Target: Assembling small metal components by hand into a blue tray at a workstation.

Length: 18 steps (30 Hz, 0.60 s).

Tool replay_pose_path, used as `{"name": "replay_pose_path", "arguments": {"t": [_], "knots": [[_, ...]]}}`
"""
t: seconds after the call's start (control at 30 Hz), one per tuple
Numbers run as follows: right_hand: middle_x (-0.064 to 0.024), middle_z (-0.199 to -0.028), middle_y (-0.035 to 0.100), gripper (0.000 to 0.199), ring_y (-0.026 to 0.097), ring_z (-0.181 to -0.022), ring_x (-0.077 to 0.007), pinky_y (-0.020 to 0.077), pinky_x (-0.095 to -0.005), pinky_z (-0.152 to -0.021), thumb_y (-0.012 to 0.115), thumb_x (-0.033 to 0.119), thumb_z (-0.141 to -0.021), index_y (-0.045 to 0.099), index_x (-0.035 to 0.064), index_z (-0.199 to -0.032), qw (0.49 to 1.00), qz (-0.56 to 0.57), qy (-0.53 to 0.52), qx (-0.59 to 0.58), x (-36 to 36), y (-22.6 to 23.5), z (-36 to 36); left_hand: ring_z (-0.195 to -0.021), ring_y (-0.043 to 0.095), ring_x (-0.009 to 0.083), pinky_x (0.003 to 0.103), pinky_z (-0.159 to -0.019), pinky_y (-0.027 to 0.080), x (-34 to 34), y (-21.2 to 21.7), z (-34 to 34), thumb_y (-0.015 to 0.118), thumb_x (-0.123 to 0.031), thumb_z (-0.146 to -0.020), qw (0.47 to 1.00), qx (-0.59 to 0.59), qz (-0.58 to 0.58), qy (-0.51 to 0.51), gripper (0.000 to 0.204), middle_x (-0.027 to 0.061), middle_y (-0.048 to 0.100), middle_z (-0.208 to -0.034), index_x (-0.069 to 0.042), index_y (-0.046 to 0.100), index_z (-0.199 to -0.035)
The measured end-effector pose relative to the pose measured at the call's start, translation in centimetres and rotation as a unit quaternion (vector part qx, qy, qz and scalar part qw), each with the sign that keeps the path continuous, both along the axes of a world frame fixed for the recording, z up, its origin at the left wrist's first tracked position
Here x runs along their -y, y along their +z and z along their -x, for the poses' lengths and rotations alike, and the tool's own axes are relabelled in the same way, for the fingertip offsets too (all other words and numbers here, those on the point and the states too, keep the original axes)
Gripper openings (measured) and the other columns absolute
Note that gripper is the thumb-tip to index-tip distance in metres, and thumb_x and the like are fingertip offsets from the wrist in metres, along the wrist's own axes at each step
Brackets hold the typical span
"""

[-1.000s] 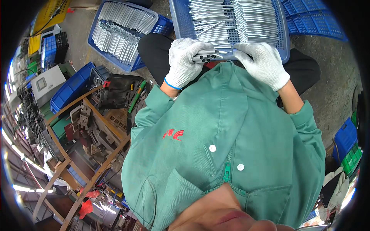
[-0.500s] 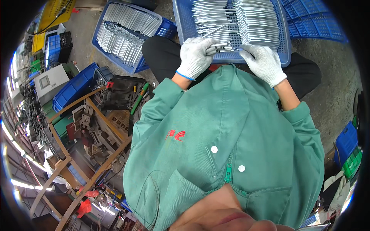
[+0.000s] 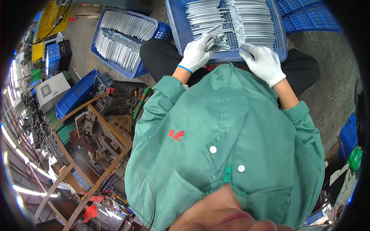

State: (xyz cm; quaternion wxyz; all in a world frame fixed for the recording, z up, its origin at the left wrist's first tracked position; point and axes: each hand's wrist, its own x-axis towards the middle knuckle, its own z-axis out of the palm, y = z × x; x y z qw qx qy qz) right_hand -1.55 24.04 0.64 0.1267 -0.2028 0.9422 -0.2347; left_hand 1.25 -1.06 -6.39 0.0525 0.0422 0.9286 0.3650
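Observation:
A blue plastic crate (image 3: 175,29) stands before me with two stacks of thin silvery metal tubes (image 3: 254,23) lying in it. My left hand (image 3: 195,53), in a white knitted glove, is closed round several short metal tubes (image 3: 217,41) at the crate's near left part. Their ends stick out to the right of the fingers. My right hand (image 3: 263,63), gloved alike, rests at the crate's near rim beside the right stack, thumb and forefinger close together. Whether anything sits in its fingertips is too small to make out.
Another blue crate (image 3: 98,54) full of metal tubes stands to the left by my knee. Blue lattice crates (image 3: 308,15) lie at the far right. A wooden frame (image 3: 110,129), a blue bin (image 3: 77,92) and a grey box with a screen (image 3: 52,90) are at the left.
My left hand has turned slightly upward and inward over the crate with the tubes still in it. My right hand has barely moved. The whole view has shifted a little.

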Motion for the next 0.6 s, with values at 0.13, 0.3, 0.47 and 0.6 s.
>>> {"name": "replay_pose_path", "arguments": {"t": [0.13, 0.3, 0.47, 0.6], "knots": [[-0.0127, -0.094, 0.079, 0.033, 0.073, -0.075, -0.0337, 0.0534, -0.0403, -0.065, 0.065, 0.035, -0.095, 0.078, 0.0082, -0.11, 1.0, 0.014, 0.016, -0.014, 0.1, 0.5, 0.0, -0.078, 0.072, 0.0167, 0.028, -0.073, 0.054, 0.6, 0.6, -0.6, 0.077, -0.008, -0.09, 0.997, 0.023, -0.077, -0.003, 0.021, 0.0037, 0.076, -0.088, -0.004, 0.069, -0.109], [-0.012, -0.093, 0.079, 0.034, 0.072, -0.072, -0.0335, 0.0525, -0.0396, -0.063, 0.065, 0.035, -0.094, 0.079, 0.008, -0.11, 0.997, 0.041, 0.051, -0.039, 0.0, 0.5, 0.0, -0.078, 0.069, 0.0131, 0.026, -0.072, 0.054, 0.8, 0.9, -1.1, 0.077, 0.0, -0.087, 0.983, 0.019, -0.184, 0.014, 0.022, 0.0029, 0.075, -0.091, -0.001, 0.069, -0.108], [-0.0115, -0.091, 0.079, 0.035, 0.072, -0.071, -0.0328, 0.052, -0.0392, -0.062, 0.065, 0.035, -0.094, 0.079, 0.007, -0.11, 0.996, 0.033, 0.074, -0.042, 0.0, 0.2, 0.1, -0.077, 0.068, 0.0138, 0.027, -0.069, 0.053, 0.6, 1.8, -1.3, 0.075, 0.0, -0.088, 0.986, 0.035, -0.163, -0.003, 0.019, 0.0016, 0.074, -0.091, -0.004, 0.071, -0.105], [-0.0104, -0.091, 0.078, 0.034, 0.073, -0.076, -0.034, 0.0545, -0.0434, -0.065, 0.059, 0.038, -0.096, 0.08, 0.0127, -0.105, 0.997, -0.014, 0.046, -0.053, -0.1, -0.3, 0.1, -0.075, 0.068, 0.0177, 0.03, -0.072, 0.053, -0.3, 3.9, -1.2, 0.078, -0.001, -0.082, 0.989, -0.08, -0.122, -0.03, 0.02, 0.0014, 0.075, -0.09, -0.007, 0.072, -0.101]]}}
